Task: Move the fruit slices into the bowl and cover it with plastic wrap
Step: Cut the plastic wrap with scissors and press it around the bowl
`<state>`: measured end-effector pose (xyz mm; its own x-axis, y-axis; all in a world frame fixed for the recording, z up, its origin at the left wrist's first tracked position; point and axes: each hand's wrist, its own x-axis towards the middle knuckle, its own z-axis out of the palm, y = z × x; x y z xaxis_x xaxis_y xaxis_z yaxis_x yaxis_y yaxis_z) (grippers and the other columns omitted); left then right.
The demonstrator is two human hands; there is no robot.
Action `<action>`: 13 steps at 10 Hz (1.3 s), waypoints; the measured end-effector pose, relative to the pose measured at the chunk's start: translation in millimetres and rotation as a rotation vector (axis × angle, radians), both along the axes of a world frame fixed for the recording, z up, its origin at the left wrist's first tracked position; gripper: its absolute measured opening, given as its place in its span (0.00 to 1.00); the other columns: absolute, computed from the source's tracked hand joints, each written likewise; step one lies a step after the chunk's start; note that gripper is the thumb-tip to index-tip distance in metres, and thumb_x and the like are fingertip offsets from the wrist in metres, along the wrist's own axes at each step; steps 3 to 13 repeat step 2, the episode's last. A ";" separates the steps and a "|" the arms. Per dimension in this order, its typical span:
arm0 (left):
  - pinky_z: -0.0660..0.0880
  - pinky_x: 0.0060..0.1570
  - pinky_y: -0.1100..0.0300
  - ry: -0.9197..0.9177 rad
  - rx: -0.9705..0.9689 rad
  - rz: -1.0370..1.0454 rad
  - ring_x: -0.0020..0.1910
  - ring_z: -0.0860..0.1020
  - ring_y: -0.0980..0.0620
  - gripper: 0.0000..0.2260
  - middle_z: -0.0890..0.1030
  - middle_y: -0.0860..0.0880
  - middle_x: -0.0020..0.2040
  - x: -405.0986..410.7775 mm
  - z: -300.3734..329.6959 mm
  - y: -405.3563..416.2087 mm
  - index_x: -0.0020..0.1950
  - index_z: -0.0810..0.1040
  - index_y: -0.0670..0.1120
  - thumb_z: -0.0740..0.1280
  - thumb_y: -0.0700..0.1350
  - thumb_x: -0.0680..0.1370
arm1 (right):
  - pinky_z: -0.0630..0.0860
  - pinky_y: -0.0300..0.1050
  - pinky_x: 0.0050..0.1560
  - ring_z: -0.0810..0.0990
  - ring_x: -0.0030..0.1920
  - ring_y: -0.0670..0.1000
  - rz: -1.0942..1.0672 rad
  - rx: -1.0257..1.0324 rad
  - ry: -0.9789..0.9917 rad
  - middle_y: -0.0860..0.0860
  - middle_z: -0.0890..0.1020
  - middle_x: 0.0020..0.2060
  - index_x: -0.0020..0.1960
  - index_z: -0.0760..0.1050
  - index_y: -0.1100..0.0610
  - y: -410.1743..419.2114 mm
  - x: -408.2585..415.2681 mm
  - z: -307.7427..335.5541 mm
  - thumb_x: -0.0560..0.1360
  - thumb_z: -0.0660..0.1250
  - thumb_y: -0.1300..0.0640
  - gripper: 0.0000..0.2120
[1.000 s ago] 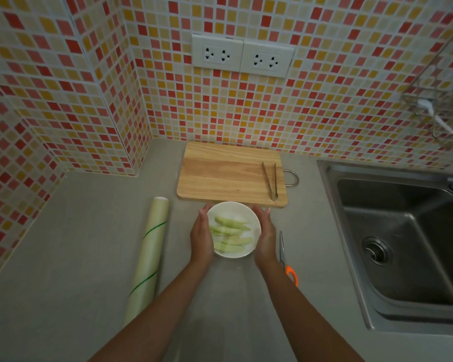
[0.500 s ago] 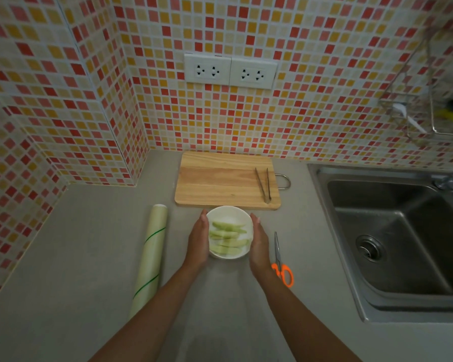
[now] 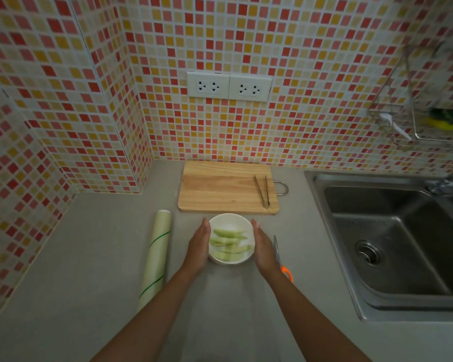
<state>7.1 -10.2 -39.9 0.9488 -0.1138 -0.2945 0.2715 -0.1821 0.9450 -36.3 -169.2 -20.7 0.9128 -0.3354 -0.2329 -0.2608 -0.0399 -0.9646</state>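
Counter: grey and matte, running from the near edge back to the tiled walls.
Left hand: fingers straight and together, palm turned inward, laid against the left side of the bowl.
Right hand: fingers straight and together, palm turned inward, at the right side of the bowl; whether it touches the rim cannot be told.
Bowl: white and round, standing on the counter between the two hands, just in front of the board.
Fruit slices: pale green, long wedges, lying inside the bowl. Whether film already lies over them cannot be told.
Plastic wrap roll: lying on the counter left of the left hand, lengthwise, with thin green lines across it.
Scissors: orange-handled, flat on the counter just right of the right hand, partly hidden by the wrist.
Sink: steel, set into the counter at the right.
Cutting board: wooden, behind the bowl near the wall.
Tongs: metal, lying on the board's right part.
Sockets: two white plates on the mosaic wall.
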 end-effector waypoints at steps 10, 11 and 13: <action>0.45 0.77 0.50 -0.184 0.564 -0.261 0.80 0.46 0.47 0.26 0.49 0.44 0.81 36.1 33.9 28.5 0.80 0.47 0.42 0.47 0.52 0.85 | 0.52 0.46 0.76 0.53 0.77 0.51 0.249 -0.611 0.114 0.52 0.57 0.77 0.77 0.54 0.56 -39.0 17.8 30.8 0.82 0.49 0.44 0.28; 0.45 0.77 0.50 -0.184 0.564 -0.261 0.80 0.46 0.47 0.26 0.49 0.44 0.81 36.1 33.9 28.5 0.80 0.47 0.42 0.47 0.52 0.85 | 0.52 0.46 0.76 0.53 0.77 0.51 0.249 -0.611 0.114 0.52 0.57 0.77 0.77 0.54 0.56 -39.0 17.8 30.8 0.82 0.49 0.44 0.28; 0.45 0.77 0.50 -0.184 0.564 -0.261 0.80 0.46 0.47 0.26 0.49 0.44 0.81 36.1 33.9 28.5 0.80 0.47 0.42 0.47 0.52 0.85 | 0.52 0.46 0.76 0.53 0.77 0.51 0.249 -0.611 0.114 0.52 0.57 0.77 0.77 0.54 0.56 -39.0 17.8 30.8 0.82 0.49 0.44 0.28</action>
